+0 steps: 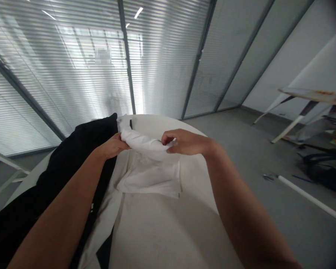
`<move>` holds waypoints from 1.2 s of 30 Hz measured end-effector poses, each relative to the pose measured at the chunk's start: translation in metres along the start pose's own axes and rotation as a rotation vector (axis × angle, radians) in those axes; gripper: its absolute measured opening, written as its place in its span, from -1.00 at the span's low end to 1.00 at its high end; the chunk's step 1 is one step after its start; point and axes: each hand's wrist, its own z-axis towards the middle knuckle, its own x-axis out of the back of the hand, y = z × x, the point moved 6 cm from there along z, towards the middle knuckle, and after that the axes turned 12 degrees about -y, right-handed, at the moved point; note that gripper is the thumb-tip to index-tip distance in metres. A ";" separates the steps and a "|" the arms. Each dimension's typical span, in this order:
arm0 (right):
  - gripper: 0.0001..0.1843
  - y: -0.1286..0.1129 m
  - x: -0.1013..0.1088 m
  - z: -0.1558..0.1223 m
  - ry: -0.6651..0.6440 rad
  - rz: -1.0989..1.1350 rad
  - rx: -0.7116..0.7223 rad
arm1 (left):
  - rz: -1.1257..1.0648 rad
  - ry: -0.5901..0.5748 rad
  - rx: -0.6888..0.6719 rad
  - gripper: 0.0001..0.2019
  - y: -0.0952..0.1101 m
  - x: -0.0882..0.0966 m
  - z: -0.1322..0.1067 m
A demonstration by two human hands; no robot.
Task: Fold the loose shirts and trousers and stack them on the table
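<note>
A white cloth garment (148, 175), probably a shirt, lies spread on a round white table (162, 231). A gathered length of it, possibly a sleeve, (144, 144) stretches between my hands. My left hand (112, 146) grips its left end, while my right hand (183, 142) pinches its right end. A black garment (72, 164) lies bunched along the table's left side, beneath my left forearm and touching the white cloth. Part of the white cloth runs down over the black fabric near the table's near edge.
Behind the table stand glass partitions with slatted blinds (162, 63). Grey floor (240, 149) surrounds it on the right. There, a white rod (310, 198) lies on the floor, a dark bag (322, 168) sits beyond it, and a white-legged table (310, 95) stands farther back.
</note>
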 end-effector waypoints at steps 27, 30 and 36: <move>-0.75 0.010 -0.019 -0.005 -0.375 -0.030 -0.119 | 0.330 -0.207 0.309 -0.87 -0.016 -0.003 -0.006; -0.77 0.006 -0.021 -0.005 -0.413 0.007 -0.132 | 0.305 -0.276 0.403 -0.81 -0.019 -0.008 -0.010; -0.78 -0.002 -0.038 -0.005 -0.596 0.143 -0.145 | 0.316 -0.417 0.356 -0.83 -0.011 -0.015 -0.015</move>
